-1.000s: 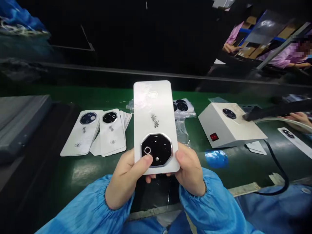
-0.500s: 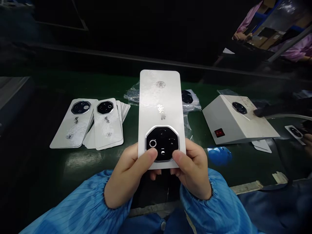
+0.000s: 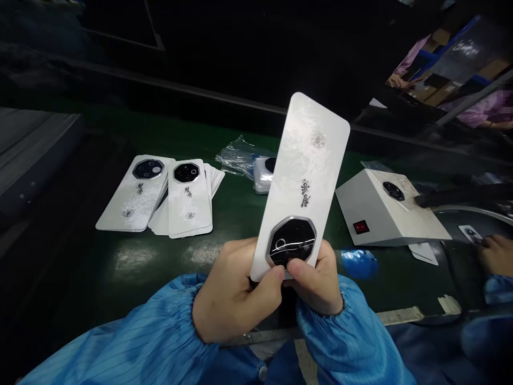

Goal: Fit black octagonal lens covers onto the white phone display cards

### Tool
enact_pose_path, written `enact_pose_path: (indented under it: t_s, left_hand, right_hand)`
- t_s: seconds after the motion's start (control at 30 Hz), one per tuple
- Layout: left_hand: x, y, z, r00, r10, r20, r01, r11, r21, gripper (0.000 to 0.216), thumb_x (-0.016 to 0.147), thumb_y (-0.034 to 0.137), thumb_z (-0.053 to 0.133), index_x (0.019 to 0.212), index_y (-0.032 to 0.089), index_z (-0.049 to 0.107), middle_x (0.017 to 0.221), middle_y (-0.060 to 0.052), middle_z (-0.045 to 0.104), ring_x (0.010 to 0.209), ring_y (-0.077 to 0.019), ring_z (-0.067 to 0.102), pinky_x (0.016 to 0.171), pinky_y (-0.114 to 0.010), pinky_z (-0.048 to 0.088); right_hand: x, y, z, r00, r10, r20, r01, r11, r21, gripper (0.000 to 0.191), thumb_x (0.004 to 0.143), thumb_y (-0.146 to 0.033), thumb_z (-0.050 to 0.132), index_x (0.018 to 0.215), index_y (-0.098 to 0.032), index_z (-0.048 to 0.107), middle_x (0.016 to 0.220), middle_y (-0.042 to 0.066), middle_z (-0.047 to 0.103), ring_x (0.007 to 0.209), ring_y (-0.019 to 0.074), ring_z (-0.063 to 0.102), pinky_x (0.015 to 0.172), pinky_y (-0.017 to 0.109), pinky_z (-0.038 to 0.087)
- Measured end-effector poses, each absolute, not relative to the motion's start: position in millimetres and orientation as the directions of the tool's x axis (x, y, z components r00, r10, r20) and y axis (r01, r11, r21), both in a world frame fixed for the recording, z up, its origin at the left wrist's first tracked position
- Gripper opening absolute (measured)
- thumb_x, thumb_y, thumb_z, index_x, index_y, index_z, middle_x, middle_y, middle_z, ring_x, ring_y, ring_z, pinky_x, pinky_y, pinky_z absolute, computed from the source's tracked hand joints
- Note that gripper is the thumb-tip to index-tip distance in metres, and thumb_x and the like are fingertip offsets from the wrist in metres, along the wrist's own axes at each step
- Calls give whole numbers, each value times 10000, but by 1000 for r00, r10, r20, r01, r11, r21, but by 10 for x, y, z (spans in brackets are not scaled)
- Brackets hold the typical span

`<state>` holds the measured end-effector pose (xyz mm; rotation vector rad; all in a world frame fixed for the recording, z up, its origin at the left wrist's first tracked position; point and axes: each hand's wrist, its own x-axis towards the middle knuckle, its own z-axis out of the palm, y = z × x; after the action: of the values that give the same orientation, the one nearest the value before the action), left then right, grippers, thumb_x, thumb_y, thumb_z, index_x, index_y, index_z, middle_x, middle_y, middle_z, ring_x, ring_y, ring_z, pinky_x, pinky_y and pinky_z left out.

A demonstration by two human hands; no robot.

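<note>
I hold a white phone back cover (image 3: 306,176) upright, tilted to the right, its black octagonal camera plate (image 3: 292,241) nearest me. My left hand (image 3: 236,291) grips the lower left edge, thumb at the bottom of the plate. My right hand (image 3: 315,280) pinches the lower right corner, thumb and fingers closed at the plate's lower edge. Both sleeves are blue.
A fanned stack of white back covers (image 3: 168,195) lies on the green belt (image 3: 120,256) at left. A clear bag with more covers (image 3: 256,166) lies behind. A white box with a red switch (image 3: 387,211) stands at right; another person's hand (image 3: 495,254) works beyond it.
The cover has tipped from straight upright to leaning right, and both thumbs have drawn together at the bottom of the camera plate. The view has shifted slightly.
</note>
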<state>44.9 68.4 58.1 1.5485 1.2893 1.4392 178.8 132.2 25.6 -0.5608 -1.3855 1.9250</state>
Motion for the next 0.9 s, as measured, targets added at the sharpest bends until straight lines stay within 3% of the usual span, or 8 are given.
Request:
enact_pose_path:
  t_s: [0.13, 0.3, 0.53, 0.9]
  left_hand:
    - [443, 687, 590, -74, 933, 353, 244, -326, 913, 189, 786, 108, 442, 612, 182, 434, 574, 51, 432, 502, -81, 419, 505, -228, 326]
    - [435, 683, 595, -113, 925, 362, 204, -335, 920, 244, 839, 116, 405, 607, 190, 390, 570, 52, 423, 518, -84, 420, 512, -230, 313]
    - [426, 674, 589, -59, 907, 416, 252, -390, 886, 229, 840, 109, 403, 633, 197, 360, 574, 49, 404, 531, -95, 408, 530, -250, 298]
    - [446, 683, 525, -63, 888, 456, 240, -430, 870, 196, 836, 116, 399, 653, 185, 413, 598, 35, 461, 553, -104, 444, 537, -257, 319]
  right_hand:
    - [1784, 1297, 226, -659, 752, 12, -236, -191, -953, 312, 749, -474, 680, 915, -209, 680, 736, 55, 651, 652, 201, 609, 569, 346, 525]
    - [1778, 1291, 195, -645, 764, 19, -241, -180, -954, 255, 761, -456, 665, 844, -215, 677, 617, 30, 616, 517, 167, 556, 479, 315, 490]
    - [1683, 1304, 272, -577, 815, 49, -270, -135, -953, 335, 672, -510, 714, 837, -223, 660, 742, 56, 672, 702, 242, 649, 665, 410, 554]
    - [1668, 1277, 259, -555, 808, 199, -420, -65, -905, 202, 760, -331, 687, 940, -238, 697, 843, 41, 709, 815, 245, 673, 768, 411, 552]
